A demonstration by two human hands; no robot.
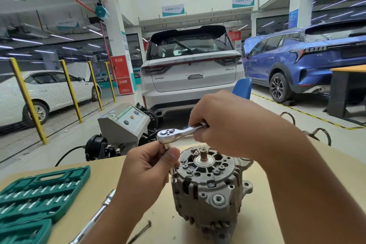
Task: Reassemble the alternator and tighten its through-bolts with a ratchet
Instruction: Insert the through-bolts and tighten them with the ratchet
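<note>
left hand (147, 168) pinching, right hand (223, 125) fisted, both raised forward

Bare table (111, 174) lies between socket case (39, 192) and alternator (208, 188).

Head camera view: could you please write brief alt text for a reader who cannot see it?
A right hand holds a chrome ratchet above a grey metal alternator on a tan bench, while the left hand pinches the socket extension beneath its head. A green socket case lies left.
</note>
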